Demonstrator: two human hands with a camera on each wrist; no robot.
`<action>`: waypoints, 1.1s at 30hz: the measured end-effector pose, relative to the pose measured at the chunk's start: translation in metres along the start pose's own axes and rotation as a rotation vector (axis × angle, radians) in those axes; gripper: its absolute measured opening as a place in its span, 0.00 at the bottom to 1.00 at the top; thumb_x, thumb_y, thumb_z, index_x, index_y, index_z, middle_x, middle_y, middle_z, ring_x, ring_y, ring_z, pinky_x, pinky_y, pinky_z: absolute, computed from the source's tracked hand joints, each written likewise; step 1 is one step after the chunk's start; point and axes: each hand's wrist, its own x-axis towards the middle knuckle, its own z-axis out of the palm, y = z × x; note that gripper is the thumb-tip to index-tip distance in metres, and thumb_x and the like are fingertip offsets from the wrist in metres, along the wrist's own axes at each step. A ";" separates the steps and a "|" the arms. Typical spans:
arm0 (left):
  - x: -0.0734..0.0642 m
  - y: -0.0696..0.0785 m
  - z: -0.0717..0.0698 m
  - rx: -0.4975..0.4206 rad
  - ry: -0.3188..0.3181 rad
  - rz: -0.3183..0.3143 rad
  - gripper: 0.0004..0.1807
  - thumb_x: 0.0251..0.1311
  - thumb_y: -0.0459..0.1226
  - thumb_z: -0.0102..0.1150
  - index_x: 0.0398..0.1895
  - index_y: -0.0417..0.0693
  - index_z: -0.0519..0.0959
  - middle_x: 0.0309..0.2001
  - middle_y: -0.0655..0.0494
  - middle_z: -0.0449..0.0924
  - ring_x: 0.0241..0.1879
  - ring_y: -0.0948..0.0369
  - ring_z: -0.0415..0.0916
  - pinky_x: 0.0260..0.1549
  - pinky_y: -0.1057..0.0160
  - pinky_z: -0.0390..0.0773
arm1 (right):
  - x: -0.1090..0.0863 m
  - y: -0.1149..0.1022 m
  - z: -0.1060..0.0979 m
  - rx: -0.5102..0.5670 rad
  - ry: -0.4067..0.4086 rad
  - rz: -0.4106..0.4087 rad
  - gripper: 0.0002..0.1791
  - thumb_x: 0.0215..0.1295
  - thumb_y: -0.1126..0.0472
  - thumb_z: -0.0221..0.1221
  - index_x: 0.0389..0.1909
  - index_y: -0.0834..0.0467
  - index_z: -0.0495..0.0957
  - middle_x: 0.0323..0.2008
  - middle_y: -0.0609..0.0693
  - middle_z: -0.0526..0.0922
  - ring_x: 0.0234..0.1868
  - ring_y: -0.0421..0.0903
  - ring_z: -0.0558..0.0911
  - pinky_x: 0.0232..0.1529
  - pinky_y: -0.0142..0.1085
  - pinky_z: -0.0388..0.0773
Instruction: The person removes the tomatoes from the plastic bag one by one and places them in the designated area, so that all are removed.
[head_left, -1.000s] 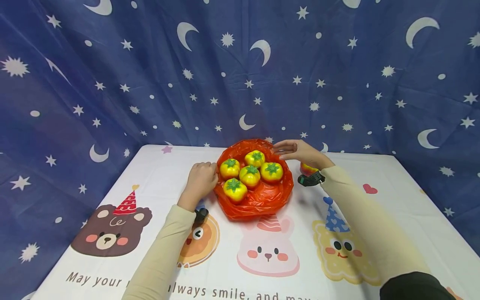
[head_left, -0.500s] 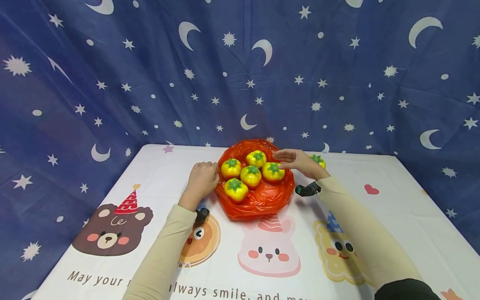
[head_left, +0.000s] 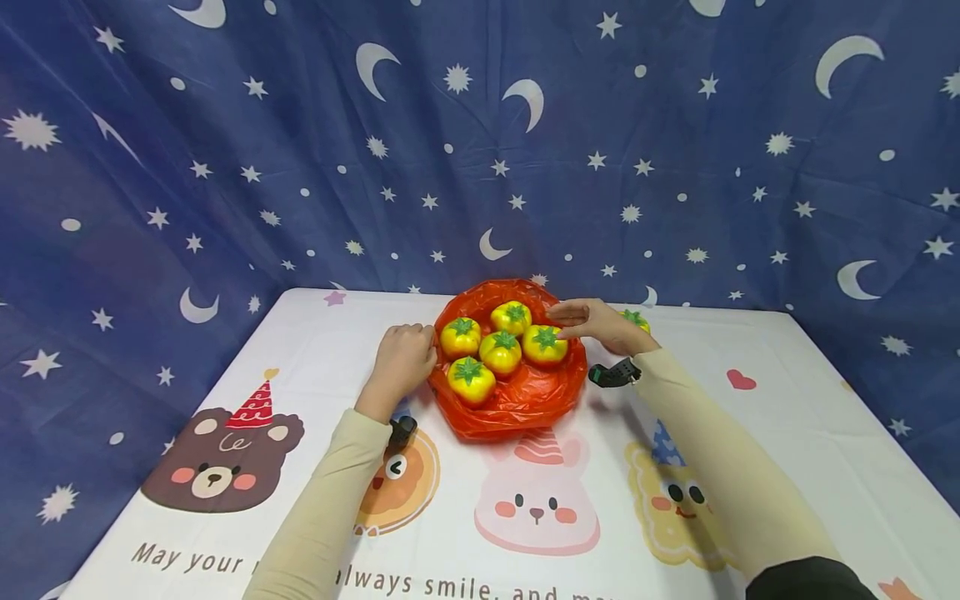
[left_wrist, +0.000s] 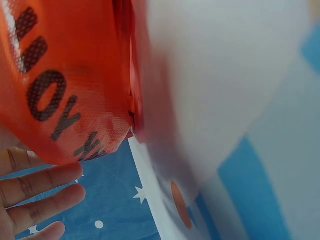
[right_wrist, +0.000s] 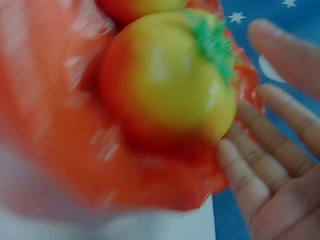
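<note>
A red plastic bag [head_left: 536, 400] lies spread wide with its mouth up, and several yellow-and-red toy tomatoes [head_left: 501, 353] with green leaf tops rest inside. At its left rim my left hand [head_left: 405, 357] grips the plastic; in the left wrist view the printed bag [left_wrist: 85, 65] covers part of the fingers [left_wrist: 47, 202] and hides the thumb. My right hand [head_left: 598, 323] reaches over the right rim with fingers extended. In the right wrist view its fingertips [right_wrist: 231, 150] are right at the side of one tomato [right_wrist: 160, 85].
Another toy tomato [head_left: 637, 320] sits on the table outside the bag, partly hidden behind my right wrist. A white tablecloth [head_left: 315, 333] with cartoon animal prints covers the table. A blue curtain [head_left: 420, 150] with moons and stars hangs at the back edge.
My right hand has come lower and slightly nearer beside the rightmost tomato in the bag, then stayed there. My left hand and the tomatoes have kept their places.
</note>
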 end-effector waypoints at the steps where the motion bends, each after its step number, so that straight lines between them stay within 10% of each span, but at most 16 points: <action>1: 0.000 0.000 0.000 0.000 0.001 0.000 0.05 0.53 0.33 0.56 0.25 0.40 0.77 0.23 0.47 0.79 0.28 0.49 0.79 0.36 0.52 0.76 | 0.000 -0.002 0.001 -0.006 0.000 0.001 0.30 0.60 0.65 0.60 0.63 0.68 0.64 0.64 0.66 0.67 0.66 0.60 0.67 0.59 0.44 0.72; 33: 0.000 -0.001 -0.001 0.000 0.005 0.001 0.05 0.53 0.33 0.55 0.26 0.39 0.78 0.23 0.47 0.80 0.27 0.50 0.79 0.36 0.52 0.77 | 0.003 0.015 0.017 -0.196 0.074 -0.095 0.37 0.50 0.66 0.68 0.63 0.62 0.66 0.63 0.61 0.71 0.67 0.58 0.67 0.66 0.51 0.61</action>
